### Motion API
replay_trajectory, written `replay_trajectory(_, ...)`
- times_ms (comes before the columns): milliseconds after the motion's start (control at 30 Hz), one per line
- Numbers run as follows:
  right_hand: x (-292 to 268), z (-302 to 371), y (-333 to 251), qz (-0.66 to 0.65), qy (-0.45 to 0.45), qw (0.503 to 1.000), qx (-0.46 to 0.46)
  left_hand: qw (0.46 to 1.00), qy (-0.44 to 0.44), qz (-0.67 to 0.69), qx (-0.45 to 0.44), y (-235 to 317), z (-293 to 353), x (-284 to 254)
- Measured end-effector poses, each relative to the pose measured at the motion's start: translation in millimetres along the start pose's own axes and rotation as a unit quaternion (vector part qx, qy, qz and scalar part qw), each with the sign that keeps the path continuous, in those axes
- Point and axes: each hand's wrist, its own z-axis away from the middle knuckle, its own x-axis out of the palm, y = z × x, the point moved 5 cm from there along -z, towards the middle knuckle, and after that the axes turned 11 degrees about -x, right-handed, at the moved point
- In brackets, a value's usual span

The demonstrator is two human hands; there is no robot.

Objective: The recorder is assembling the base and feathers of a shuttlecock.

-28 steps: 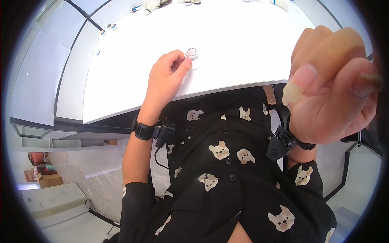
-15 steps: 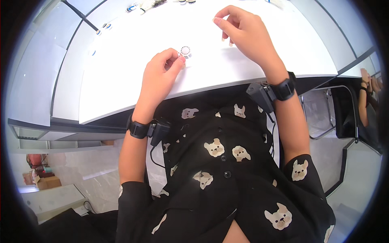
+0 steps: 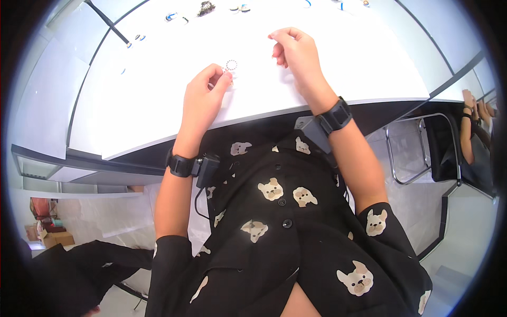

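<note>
One small round dotted piece (image 3: 231,65) is over the white counter (image 3: 348,63), pinched by the left hand (image 3: 203,94) at its nearer edge, probably to leave its face uncovered. The right hand (image 3: 300,57) is apart, with fingers bent; I cannot tell whether it holds something.

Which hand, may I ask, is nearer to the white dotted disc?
The left hand: it is right at the white dotted disc; the right hand is apart, to its right.
</note>
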Motion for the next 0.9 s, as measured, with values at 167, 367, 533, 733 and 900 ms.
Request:
replay_trajectory(167, 14, -1, 12, -0.038, 0.087, 0.994, 0.045, 0.983, 0.144, -0.114, -0.023, 16, 12, 4)
replay_trajectory(367, 36, -11, 30, 0.031, 0.172, 0.985, -0.003, 0.94, 0.304, -0.132, 0.077, 73, 21, 26)
replay_trajectory(533, 40, -5, 7, 0.017, 0.18, 0.983, 0.045, 0.951, 0.296, -0.017, 0.086, 75, 32, 31)
replay_trajectory(733, 35, -9, 24, 0.015, 0.211, 0.977, 0.021, 0.973, 0.213, 0.06, 0.065, 73, 48, 48)
replay_trajectory(900, 33, -8, 31, -0.047, 0.235, 0.97, 0.035, 0.971, 0.209, 0.09, 0.078, 73, 45, 52)
